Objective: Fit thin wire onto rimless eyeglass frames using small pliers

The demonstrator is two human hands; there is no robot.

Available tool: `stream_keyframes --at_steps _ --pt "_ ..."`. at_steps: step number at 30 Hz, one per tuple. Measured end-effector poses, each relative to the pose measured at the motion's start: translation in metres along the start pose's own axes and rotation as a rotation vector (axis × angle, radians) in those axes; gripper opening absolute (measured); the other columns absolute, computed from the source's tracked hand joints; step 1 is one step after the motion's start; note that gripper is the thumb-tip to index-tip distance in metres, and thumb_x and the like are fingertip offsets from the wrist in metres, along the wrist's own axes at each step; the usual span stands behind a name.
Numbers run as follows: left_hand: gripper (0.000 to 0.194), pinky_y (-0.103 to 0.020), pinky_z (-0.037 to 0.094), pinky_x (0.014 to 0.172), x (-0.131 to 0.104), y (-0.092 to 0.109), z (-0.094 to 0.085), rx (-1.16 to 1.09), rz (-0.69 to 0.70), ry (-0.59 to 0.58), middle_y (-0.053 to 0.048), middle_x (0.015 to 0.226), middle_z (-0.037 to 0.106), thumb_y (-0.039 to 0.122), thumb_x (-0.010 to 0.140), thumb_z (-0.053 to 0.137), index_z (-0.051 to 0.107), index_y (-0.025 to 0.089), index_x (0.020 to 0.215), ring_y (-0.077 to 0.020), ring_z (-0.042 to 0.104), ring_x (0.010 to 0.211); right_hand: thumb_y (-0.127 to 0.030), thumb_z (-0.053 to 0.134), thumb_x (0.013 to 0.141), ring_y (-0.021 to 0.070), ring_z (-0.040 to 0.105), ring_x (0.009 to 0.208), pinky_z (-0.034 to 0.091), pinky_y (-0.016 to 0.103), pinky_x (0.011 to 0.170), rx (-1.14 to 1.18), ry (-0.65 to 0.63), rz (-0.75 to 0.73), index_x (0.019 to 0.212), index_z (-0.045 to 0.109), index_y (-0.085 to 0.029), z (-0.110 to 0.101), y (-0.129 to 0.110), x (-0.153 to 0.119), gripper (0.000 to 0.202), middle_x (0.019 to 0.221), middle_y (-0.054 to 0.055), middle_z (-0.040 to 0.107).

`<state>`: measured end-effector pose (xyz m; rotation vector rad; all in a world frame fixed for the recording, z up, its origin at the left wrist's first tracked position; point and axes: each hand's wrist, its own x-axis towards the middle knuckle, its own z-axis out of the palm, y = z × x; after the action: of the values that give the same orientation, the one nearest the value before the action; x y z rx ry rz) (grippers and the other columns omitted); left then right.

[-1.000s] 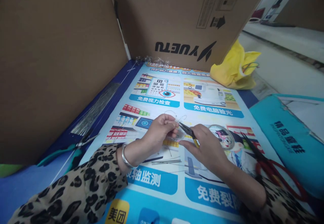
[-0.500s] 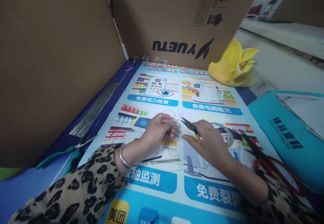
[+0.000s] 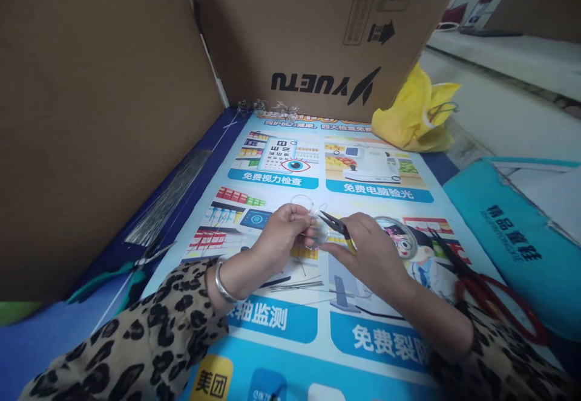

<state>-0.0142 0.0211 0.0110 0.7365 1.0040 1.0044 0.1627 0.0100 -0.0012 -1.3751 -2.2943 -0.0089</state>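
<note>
Over the poster (image 3: 324,319), the left hand (image 3: 285,230) is pinching a looped wire (image 3: 316,211) between thumb and fingers, apparently steadying it while leaving its loops free for the pliers (image 3: 336,225). The right hand (image 3: 373,248) is gripping their handles, aiming the nose leftward so the tips are sitting at the wire; whether they are biting it, I cannot tell. Loose wires (image 3: 299,285) are lying close beneath the hands, seemingly for easy reach; a wire bundle (image 3: 169,198) is resting leftward near green scissors (image 3: 103,281), and red scissors (image 3: 481,295) are lying by the right forearm, probably set aside.
</note>
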Motion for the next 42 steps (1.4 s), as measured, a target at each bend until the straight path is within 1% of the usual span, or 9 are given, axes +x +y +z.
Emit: stream_keyframes --at_steps 8,12,17,20,23,25,30,36,42 --pt "0.020 -0.018 0.041 0.044 -0.002 0.002 -0.001 0.012 -0.172 -0.091 0.001 0.061 0.058 0.014 0.071 0.064 0.049 0.016 0.084 -0.0059 0.050 0.042 -0.052 0.051 0.080 0.0248 0.052 0.085 0.041 0.034 0.072 -0.023 0.059 0.021 0.092 0.055 -0.016 -0.002 0.018 0.003 0.038 0.085 0.010 0.058" --pt "0.020 -0.018 0.044 0.046 -0.003 0.001 0.000 -0.006 -0.178 -0.087 0.000 0.065 0.060 0.012 0.071 0.064 0.050 0.015 0.085 -0.0061 0.052 0.046 -0.043 0.047 0.085 0.0248 0.053 0.087 0.041 0.035 0.071 0.023 0.046 0.084 0.092 0.055 -0.017 -0.008 0.018 0.006 0.028 0.086 0.010 0.058" --pt "0.014 -0.018 0.042 0.046 -0.004 0.003 0.001 0.002 -0.198 -0.106 0.001 0.060 0.058 0.011 0.075 0.060 0.049 0.015 0.082 -0.0052 0.050 0.042 -0.033 0.046 0.083 0.0201 0.056 0.079 0.043 0.032 0.066 0.214 -0.064 0.209 0.095 0.057 -0.020 -0.017 0.010 0.008 0.021 0.084 0.006 0.060" --pt "0.011 -0.018 0.042 0.046 -0.005 0.004 0.001 -0.029 -0.214 -0.155 0.000 0.064 0.059 0.010 0.075 0.058 0.051 0.015 0.083 -0.0053 0.051 0.044 -0.031 0.050 0.081 0.0197 0.058 0.085 0.044 0.033 0.073 0.368 -0.068 0.308 0.102 0.057 -0.021 -0.017 0.007 0.008 0.025 0.093 0.005 0.063" --pt "0.012 -0.018 0.043 0.047 -0.007 0.004 0.002 -0.051 -0.225 -0.181 -0.002 0.070 0.060 0.008 0.074 0.057 0.052 0.014 0.083 -0.0053 0.052 0.047 -0.033 0.054 0.078 0.0188 0.060 0.088 0.045 0.033 0.077 0.630 -0.113 0.425 0.107 0.056 -0.022 -0.014 0.007 0.007 0.031 0.097 0.004 0.065" --pt "0.011 -0.019 0.043 0.048 -0.008 0.005 0.003 -0.043 -0.232 -0.177 -0.001 0.069 0.060 0.008 0.075 0.056 0.053 0.014 0.083 -0.0052 0.051 0.047 -0.035 0.056 0.077 0.0174 0.060 0.083 0.046 0.031 0.073 0.764 -0.165 0.452 0.101 0.058 -0.022 -0.012 0.006 0.007 0.027 0.090 0.002 0.065" --pt "0.010 -0.020 0.042 0.049 -0.008 0.005 0.004 -0.047 -0.240 -0.190 0.000 0.062 0.057 0.009 0.074 0.056 0.056 0.014 0.083 -0.0057 0.050 0.046 -0.036 0.055 0.077 0.0136 0.053 0.070 0.043 0.027 0.065 0.837 -0.186 0.481 0.078 0.056 -0.020 -0.013 0.004 0.008 0.016 0.073 -0.001 0.057" --pt "0.015 -0.024 0.044 0.055 -0.008 0.000 0.001 -0.005 -0.236 -0.307 0.002 0.055 0.052 0.018 0.073 0.063 0.059 0.014 0.087 -0.0066 0.049 0.046 -0.036 0.055 0.076 0.0126 0.049 0.068 0.041 0.027 0.063 0.859 -0.223 0.500 0.075 0.053 -0.020 -0.016 0.001 0.009 0.017 0.069 -0.002 0.052" --pt "0.026 -0.023 0.043 0.054 -0.006 -0.008 0.000 0.034 -0.188 -0.293 0.004 0.054 0.050 0.034 0.068 0.071 0.055 0.015 0.077 -0.0064 0.048 0.046 -0.037 0.054 0.076 0.0122 0.048 0.067 0.041 0.026 0.061 0.884 -0.223 0.515 0.076 0.053 -0.020 -0.013 -0.002 0.007 0.017 0.070 -0.002 0.052"
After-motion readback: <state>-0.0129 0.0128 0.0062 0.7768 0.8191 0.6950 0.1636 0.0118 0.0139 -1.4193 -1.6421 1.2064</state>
